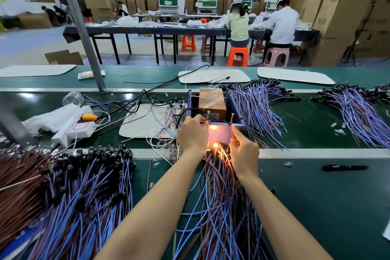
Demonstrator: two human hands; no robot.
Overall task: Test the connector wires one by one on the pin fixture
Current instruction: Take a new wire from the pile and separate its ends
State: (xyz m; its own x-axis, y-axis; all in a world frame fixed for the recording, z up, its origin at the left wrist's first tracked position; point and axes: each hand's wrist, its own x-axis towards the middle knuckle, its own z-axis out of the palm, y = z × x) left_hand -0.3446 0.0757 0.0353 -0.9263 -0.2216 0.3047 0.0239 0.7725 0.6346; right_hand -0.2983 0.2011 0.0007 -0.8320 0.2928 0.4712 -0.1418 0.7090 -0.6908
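Both my bare forearms reach forward over a loose sheaf of blue and brown connector wires (221, 207) that fans across the green conveyor belt (316, 196) towards me. At its far end a small bulb (215, 145) glows orange between my wrists, right in front of the blue-purple box-shaped pin fixture (219, 134).

My right hand (244, 152) is turned thumb-up, with thumb and forefinger closed on a thin brown lead (232, 133) that rises to the right brass pin (232, 117). My left hand (193, 135) shows me its back, fingers curled over the fixture's top edge at the foot of the left brass pin (208, 115). The knuckles hide the fingertips, so I cannot tell whether they pinch a lead there.

A brown taped carton (212, 101) sits inside the fixture behind the pins. A black marker pen (345, 167) lies well off to the right on the belt. Further heaps of blue wires (259, 103) spread beyond the fixture's right side.
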